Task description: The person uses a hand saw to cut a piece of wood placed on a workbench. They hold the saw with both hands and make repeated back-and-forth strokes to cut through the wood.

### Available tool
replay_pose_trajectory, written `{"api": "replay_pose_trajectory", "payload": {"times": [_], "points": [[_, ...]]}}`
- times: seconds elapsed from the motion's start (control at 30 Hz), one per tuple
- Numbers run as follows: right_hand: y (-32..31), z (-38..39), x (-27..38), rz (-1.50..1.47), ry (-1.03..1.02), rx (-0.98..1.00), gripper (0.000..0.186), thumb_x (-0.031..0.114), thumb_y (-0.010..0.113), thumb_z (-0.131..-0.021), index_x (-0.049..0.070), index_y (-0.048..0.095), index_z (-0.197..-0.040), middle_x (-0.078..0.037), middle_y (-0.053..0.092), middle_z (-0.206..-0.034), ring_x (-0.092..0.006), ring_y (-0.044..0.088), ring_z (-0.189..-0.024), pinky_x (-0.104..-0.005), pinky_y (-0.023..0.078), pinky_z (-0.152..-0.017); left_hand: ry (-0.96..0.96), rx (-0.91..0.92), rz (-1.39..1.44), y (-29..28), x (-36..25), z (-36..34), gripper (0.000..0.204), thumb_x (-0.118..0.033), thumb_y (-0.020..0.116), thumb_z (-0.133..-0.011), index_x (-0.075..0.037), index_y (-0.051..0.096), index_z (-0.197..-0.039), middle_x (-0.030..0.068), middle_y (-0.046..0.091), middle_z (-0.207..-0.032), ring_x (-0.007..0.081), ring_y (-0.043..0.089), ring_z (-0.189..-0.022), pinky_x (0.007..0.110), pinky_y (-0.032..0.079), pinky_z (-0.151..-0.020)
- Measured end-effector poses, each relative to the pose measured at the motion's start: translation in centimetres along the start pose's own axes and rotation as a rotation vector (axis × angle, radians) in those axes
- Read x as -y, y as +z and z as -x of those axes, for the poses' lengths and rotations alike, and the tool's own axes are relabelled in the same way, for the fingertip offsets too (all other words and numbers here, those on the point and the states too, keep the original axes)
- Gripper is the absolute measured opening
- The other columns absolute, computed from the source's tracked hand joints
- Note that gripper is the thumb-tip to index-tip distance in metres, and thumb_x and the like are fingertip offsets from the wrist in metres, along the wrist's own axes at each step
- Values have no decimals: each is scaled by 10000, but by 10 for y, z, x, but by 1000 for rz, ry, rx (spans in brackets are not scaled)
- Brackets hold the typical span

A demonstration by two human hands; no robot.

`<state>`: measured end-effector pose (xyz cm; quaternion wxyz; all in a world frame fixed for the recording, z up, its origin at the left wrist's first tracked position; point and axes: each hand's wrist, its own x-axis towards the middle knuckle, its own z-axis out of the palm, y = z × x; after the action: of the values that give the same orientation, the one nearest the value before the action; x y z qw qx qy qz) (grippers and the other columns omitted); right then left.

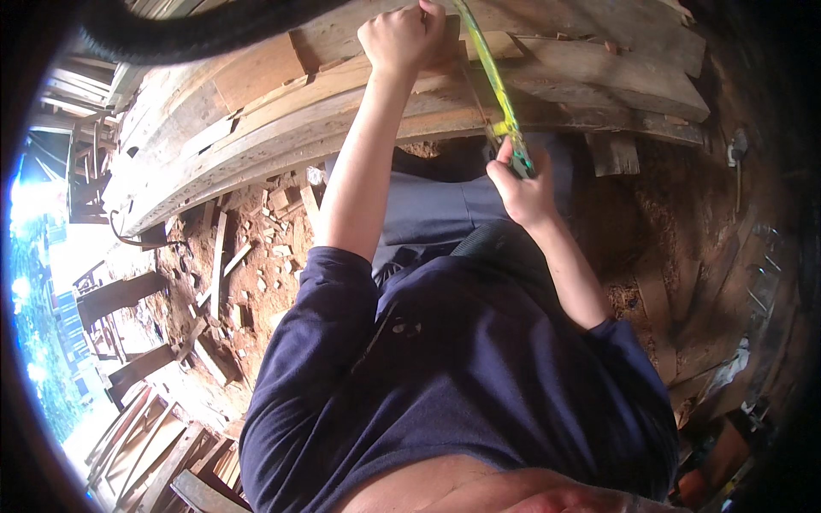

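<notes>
My right hand (526, 192) is wrapped round the handle of a bow saw (489, 68) with a yellow-green frame. The saw points away from me over the edge of a stack of planks, its thin blade on the left of the frame. My left hand (395, 38) is closed at the top of the view, left of the saw, gripping a small brown piece of wood (443, 50) close to the blade. My fingers partly hide that piece, and the saw's far end runs out of view. Whether the blade touches the wood I cannot tell.
Long wooden planks (282, 128) form a rough bench across the far side. Small offcuts (278, 250) and sawdust cover the ground at left. Stacked wood strips (137, 445) stand at lower left. A dark curved band (214, 38) crosses the upper left.
</notes>
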<state>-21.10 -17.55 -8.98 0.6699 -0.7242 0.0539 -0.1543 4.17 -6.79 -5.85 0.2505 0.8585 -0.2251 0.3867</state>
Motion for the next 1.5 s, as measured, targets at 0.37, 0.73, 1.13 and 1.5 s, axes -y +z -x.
{"api": "replay_pose_trajectory", "payload": {"times": [0.37, 0.73, 1.13, 1.5], "points": [[8, 0, -9, -37, 60, -44, 197, 19, 681, -879, 82, 545, -751, 50, 520, -622, -47, 480, -576, -280, 375, -535, 18, -7, 1, 4, 2, -11, 489, -307, 592, -957, -75, 661, -531, 175, 645, -556, 377, 660, -505, 497, 544, -546], [1, -2, -6, -104, 101, -22, 228, -25, 626, -908, 86, 534, -731, 37, 533, -623, -50, 500, -536, -248, 370, -493, -8, 4, 32, 5, 2, -11, 482, -324, 593, -955, -75, 672, -550, 181, 649, -567, 386, 667, -523, 511, 546, -561], [0, -1, -8, -112, 107, -20, 223, -16, 630, -893, 80, 524, -722, 30, 534, -617, -57, 493, -529, -256, 374, -496, -17, 15, 6, 6, 2, -11, 479, -325, 608, -947, -82, 669, -539, 173, 639, -549, 381, 661, -504, 500, 543, -542], [4, 1, 3, -132, 109, -41, 145, 29, 678, -885, 70, 569, -798, 35, 566, -633, -52, 514, -583, -276, 406, -549, 5, 5, -22, 2, -1, -12, 466, -313, 610, -940, -93, 669, -533, 159, 649, -550, 368, 666, -502, 491, 548, -542]]}}
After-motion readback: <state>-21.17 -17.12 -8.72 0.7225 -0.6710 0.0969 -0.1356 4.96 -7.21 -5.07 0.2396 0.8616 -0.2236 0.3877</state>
